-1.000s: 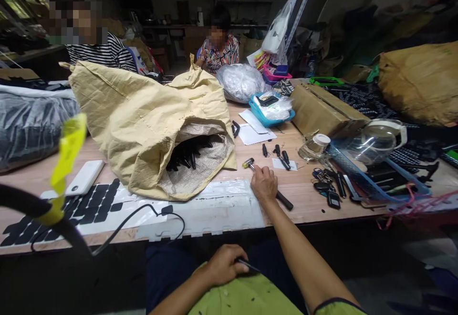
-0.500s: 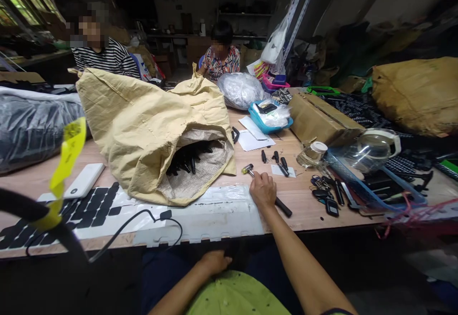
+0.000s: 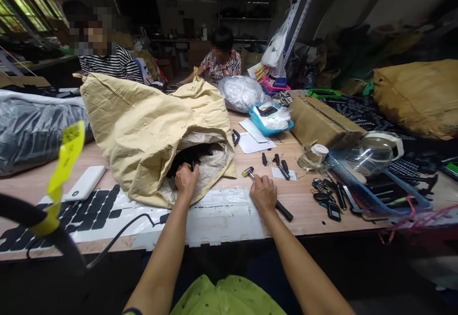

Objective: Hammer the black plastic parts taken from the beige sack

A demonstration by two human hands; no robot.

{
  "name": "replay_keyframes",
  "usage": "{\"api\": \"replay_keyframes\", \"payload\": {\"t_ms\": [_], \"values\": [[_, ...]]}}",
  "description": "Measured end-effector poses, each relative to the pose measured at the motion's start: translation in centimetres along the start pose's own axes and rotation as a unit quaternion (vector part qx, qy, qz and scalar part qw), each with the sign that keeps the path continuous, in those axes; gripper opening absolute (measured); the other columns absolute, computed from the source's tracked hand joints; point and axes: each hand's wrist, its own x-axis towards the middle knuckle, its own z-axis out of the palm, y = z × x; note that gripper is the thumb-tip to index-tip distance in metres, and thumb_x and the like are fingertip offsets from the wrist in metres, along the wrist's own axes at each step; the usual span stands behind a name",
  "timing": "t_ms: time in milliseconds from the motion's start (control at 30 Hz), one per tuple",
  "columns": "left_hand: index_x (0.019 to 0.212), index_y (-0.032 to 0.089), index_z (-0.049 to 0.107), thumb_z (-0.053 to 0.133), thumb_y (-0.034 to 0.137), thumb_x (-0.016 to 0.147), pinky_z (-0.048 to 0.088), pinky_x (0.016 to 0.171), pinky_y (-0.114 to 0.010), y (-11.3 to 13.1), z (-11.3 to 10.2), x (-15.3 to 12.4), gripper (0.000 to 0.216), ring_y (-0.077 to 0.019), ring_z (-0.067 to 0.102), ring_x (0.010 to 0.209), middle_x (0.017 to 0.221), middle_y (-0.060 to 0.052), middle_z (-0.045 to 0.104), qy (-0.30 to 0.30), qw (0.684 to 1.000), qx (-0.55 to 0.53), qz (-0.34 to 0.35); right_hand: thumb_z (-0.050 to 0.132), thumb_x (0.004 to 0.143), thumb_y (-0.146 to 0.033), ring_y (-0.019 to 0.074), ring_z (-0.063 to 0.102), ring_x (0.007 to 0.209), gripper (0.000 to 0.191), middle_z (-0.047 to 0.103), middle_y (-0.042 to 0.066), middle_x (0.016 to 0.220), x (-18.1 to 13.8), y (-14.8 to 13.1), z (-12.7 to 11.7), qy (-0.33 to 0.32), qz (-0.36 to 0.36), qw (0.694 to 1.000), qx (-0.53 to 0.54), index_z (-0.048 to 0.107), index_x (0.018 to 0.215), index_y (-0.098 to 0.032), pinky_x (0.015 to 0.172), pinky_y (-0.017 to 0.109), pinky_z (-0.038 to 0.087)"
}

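My left hand [image 3: 186,179] reaches into the mouth of a beige cloth sack [image 3: 143,129] lying on its side. Its fingers are closed among dark pieces [image 3: 202,150], one of which shows between them; their exact kind is hard to make out in the shadow. To the right, my right hand [image 3: 264,192] is wrapped round a hammer [image 3: 284,211] that lies on the table. The hammer's head, with a yellowish face, points away to the left, and its black grip comes out below my palm. A white sheet [image 3: 222,219] covers the table edge between my arms.
Black-handled tools [image 3: 285,167], keys [image 3: 320,188] and a blue tray [image 3: 400,200] of tools are on the right. Behind them stand a glass jug [image 3: 372,150] and a cardboard box [image 3: 322,121]. Black pads [image 3: 96,205] lie left. Two people sit across the table.
My left hand has moved from my lap up and forward into the sack's mouth, closing among the black pieces. The right hand stays on the hammer.
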Motion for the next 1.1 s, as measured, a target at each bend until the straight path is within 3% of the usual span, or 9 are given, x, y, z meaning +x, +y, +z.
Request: {"api": "replay_keyframes", "payload": {"t_ms": [133, 233, 367, 500, 633, 833, 1100], "values": [[0.094, 0.012, 0.071, 0.058, 0.033, 0.088, 0.049, 0.073, -0.036, -0.3, 0.8, 1.3, 0.025, -0.0321, 0.068, 0.092, 0.101, -0.02, 0.07, -0.026, 0.998, 0.051, -0.033, 0.049, 0.089, -0.017, 0.023, 0.049, 0.089, 0.03, 0.057, 0.009, 0.091, 0.0, -0.2, 0.0, 0.008, -0.002, 1.0, -0.004, 0.067, 0.112, -0.022, 0.069, 0.032, 0.031], [0.091, 0.015, 0.071, 0.058, 0.03, 0.086, 0.049, 0.072, -0.035, -0.6, 1.0, 0.7, 0.02, -0.0308, 0.067, 0.091, 0.103, -0.018, 0.068, -0.031, 0.998, 0.052, -0.012, 0.049, 0.089, -0.017, 0.0229, 0.049, 0.088, 0.03, 0.057, 0.009, 0.09, 0.0, -0.2, 0.0, 0.007, -0.002, 1.0, -0.006, 0.068, 0.112, -0.021, 0.07, 0.033, 0.031], [0.089, 0.02, 0.068, 0.062, 0.029, 0.083, 0.048, 0.073, -0.031, -1.1, 1.0, -1.3, 0.012, -0.0238, 0.066, 0.086, 0.096, -0.009, 0.067, -0.03, 0.993, 0.0, 0.114, 0.049, 0.09, -0.018, 0.0226, 0.05, 0.088, 0.03, 0.058, 0.009, 0.09, 0.0, -0.2, 0.0, 0.003, -0.002, 1.0, -0.015, 0.068, 0.112, -0.021, 0.069, 0.032, 0.03], [0.089, 0.022, 0.064, 0.061, 0.026, 0.084, 0.046, 0.071, -0.028, -1.1, 1.5, -4.4, 0.007, -0.0198, 0.062, 0.082, 0.086, -0.003, 0.067, -0.127, 0.955, -0.057, 0.263, 0.049, 0.09, -0.019, 0.0217, 0.049, 0.088, 0.029, 0.058, 0.008, 0.09, 0.1, -0.2, 0.1, 0.002, 0.001, 1.0, -0.023, 0.067, 0.113, -0.02, 0.07, 0.031, 0.029], [0.089, 0.023, 0.064, 0.062, 0.022, 0.084, 0.045, 0.077, -0.031, -1.0, 2.6, -6.7, 0.005, -0.0209, 0.059, 0.089, 0.09, -0.003, 0.067, -0.199, 0.918, -0.058, 0.337, 0.049, 0.09, -0.02, 0.0211, 0.048, 0.088, 0.029, 0.057, 0.007, 0.09, 0.1, -0.2, 0.3, 0.004, -0.002, 1.0, -0.027, 0.066, 0.113, -0.021, 0.071, 0.031, 0.029], [0.091, 0.023, 0.066, 0.066, 0.019, 0.083, 0.044, 0.082, -0.033, -1.9, 4.5, -7.1, 0.009, -0.0217, 0.056, 0.092, 0.093, -0.003, 0.063, -0.22, 0.9, -0.079, 0.368, 0.049, 0.09, -0.019, 0.0213, 0.048, 0.088, 0.03, 0.058, 0.008, 0.092, 0.2, -0.2, 0.4, 0.005, 0.0, 1.0, -0.024, 0.067, 0.113, -0.021, 0.071, 0.031, 0.029], [0.097, 0.021, 0.067, 0.071, 0.018, 0.078, 0.045, 0.085, -0.036, -2.9, 5.5, -7.0, 0.019, -0.0225, 0.057, 0.093, 0.094, -0.004, 0.063, -0.218, 0.902, -0.154, 0.339, 0.05, 0.09, -0.018, 0.0214, 0.048, 0.087, 0.028, 0.057, 0.008, 0.09, 0.1, -0.1, 0.7, 0.018, -0.005, 1.0, -0.02, 0.068, 0.111, -0.021, 0.07, 0.031, 0.029]]}}
